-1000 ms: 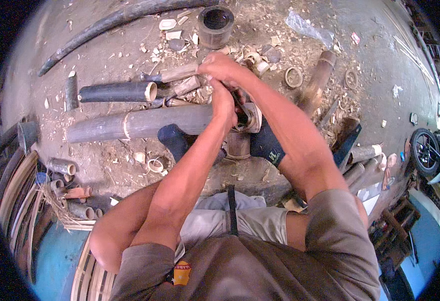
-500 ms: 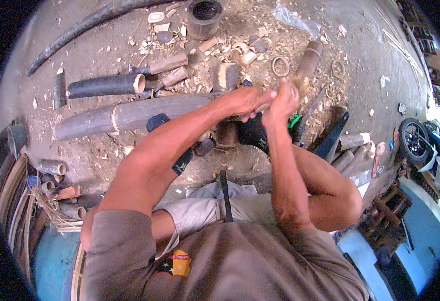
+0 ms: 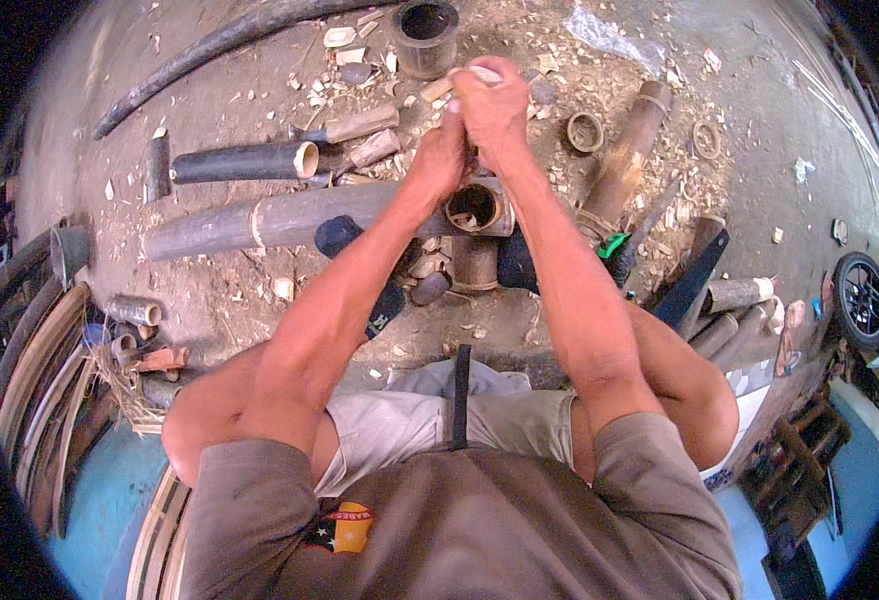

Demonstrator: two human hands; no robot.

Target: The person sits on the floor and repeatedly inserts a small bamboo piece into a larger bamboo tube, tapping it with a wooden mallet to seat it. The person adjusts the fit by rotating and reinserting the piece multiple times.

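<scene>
My right hand is closed in a fist beyond the long bamboo pole. A pale bit shows at its top, too blurred to name. Next to it, my left hand is closed too, its fingers close to the right wrist. What it grips, if anything, is hidden. Just below both hands is the round open end of a bamboo piece, with a few chips inside. It sits at the right end of the pole, above a short bamboo section between my feet.
Wood chips litter the floor around a dark round pot. Tools with wooden handles lie beside a black bamboo tube. To the right are a scraped bamboo piece, bamboo rings and a saw. A wheel stands farther right.
Both hands have moved left and away from me, from near the scraped bamboo to beyond the pole. The open bamboo end, covered before, now shows. The view has shifted slightly.
</scene>
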